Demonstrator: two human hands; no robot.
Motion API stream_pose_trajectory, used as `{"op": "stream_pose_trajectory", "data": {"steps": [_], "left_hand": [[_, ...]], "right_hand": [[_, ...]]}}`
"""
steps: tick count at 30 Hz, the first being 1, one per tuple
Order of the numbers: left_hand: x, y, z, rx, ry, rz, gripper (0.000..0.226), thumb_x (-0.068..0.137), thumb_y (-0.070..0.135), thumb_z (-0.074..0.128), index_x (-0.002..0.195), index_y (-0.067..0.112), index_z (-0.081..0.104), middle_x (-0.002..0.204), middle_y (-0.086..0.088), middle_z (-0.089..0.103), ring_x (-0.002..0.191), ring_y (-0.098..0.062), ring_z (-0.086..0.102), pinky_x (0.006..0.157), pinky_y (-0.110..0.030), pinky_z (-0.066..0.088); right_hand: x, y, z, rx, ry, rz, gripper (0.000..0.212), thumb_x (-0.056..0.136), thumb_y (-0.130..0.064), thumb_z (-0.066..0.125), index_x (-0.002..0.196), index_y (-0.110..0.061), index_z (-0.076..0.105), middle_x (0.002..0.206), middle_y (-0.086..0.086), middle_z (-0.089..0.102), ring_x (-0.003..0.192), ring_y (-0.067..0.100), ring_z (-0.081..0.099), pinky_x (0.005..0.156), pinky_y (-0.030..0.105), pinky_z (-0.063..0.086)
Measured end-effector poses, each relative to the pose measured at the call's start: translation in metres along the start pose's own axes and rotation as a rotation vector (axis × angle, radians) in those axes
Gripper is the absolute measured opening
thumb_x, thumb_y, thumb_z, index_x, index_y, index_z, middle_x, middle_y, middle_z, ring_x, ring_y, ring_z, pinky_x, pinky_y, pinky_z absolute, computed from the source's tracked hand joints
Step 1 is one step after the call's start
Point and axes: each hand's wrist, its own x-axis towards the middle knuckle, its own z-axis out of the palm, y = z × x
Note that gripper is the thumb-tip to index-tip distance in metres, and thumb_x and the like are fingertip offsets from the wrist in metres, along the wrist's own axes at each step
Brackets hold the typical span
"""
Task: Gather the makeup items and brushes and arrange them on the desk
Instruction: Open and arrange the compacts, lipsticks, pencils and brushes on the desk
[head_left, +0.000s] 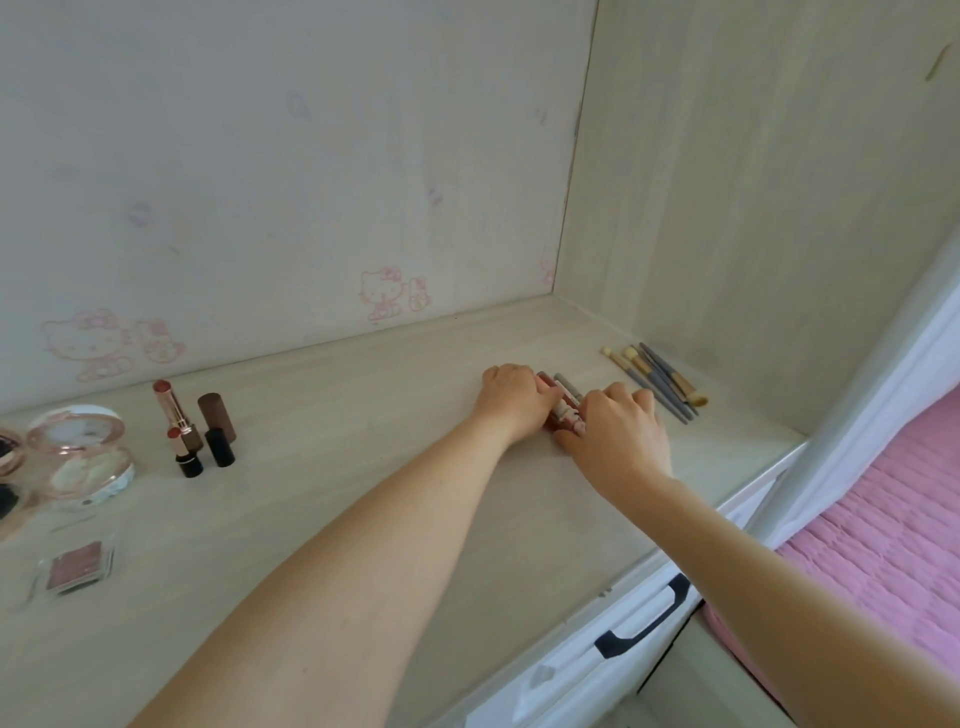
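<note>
Tubes: I see the lip tubes (563, 410) bunched at 1 o'clock on the desk (337, 467).
Hands: my left hand (511, 400) and right hand (618, 436) curl around them.
Handling: light, slick, I'd grip mid-barrel.
Brushes: brushes (660, 379) at 2 o'clock.

Desk (291, 467): pale wood-grain laminate, matt, smooth. Lipstick (175, 415): glossy metallic rose-gold case. Compact (78, 452): shiny clear plastic. Brushes (660, 382): matt grey handles, soft bristles. Bedspread (878, 530): pink ribbed cloth. Drawer handle (644, 618): glossy black.
</note>
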Motion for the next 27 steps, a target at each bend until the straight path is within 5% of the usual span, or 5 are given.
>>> {"op": "stream_pose_trajectory", "data": {"steps": [5,10,15,23,27], "left_hand": [[0.003,-0.001,0.003,-0.136,0.056,-0.018,0.022,0.087,0.034,0.058,0.092,0.013,0.063,0.104,-0.004,0.063,0.114,-0.026,0.048,0.098,-0.034,0.038],[-0.008,0.001,-0.001,-0.321,0.132,0.028,0.023,0.087,0.028,0.06,0.106,0.014,0.058,0.102,0.007,0.054,0.118,-0.017,0.037,0.088,-0.023,0.033],[-0.021,0.009,-0.007,-0.58,0.269,0.026,0.016,0.082,0.016,0.066,0.098,0.016,0.063,0.088,0.013,0.063,0.1,-0.01,0.058,0.073,-0.005,0.036],[-0.041,0.011,-0.035,-0.994,0.288,-0.069,0.023,0.079,0.004,0.071,0.099,0.012,0.063,0.092,-0.006,0.067,0.083,-0.017,0.066,0.082,-0.033,0.056],[-0.058,0.006,-0.058,-1.23,0.233,-0.117,0.026,0.082,-0.003,0.068,0.104,0.007,0.062,0.094,-0.01,0.066,0.075,-0.016,0.068,0.077,-0.029,0.058]], "right_hand": [[0.0,-0.001,0.004,0.037,0.017,0.031,0.039,0.088,-0.043,0.059,0.109,-0.011,0.057,0.111,0.006,0.053,0.107,0.028,0.041,0.085,0.034,0.04],[0.002,-0.001,0.007,0.177,0.044,0.131,0.038,0.085,-0.042,0.063,0.107,-0.013,0.052,0.11,0.007,0.056,0.104,0.028,0.044,0.083,0.036,0.042],[0.0,-0.002,0.009,0.31,0.113,0.203,0.025,0.085,-0.035,0.064,0.091,-0.022,0.043,0.092,0.001,0.059,0.093,0.026,0.046,0.078,0.038,0.041],[-0.006,-0.007,-0.004,0.482,0.272,0.145,0.018,0.086,-0.027,0.065,0.091,-0.024,0.047,0.086,-0.008,0.052,0.086,0.019,0.044,0.077,0.038,0.036],[-0.012,-0.018,-0.018,0.72,0.258,0.066,0.022,0.084,-0.027,0.07,0.093,-0.02,0.051,0.09,-0.006,0.057,0.083,0.018,0.054,0.072,0.034,0.047]]}}
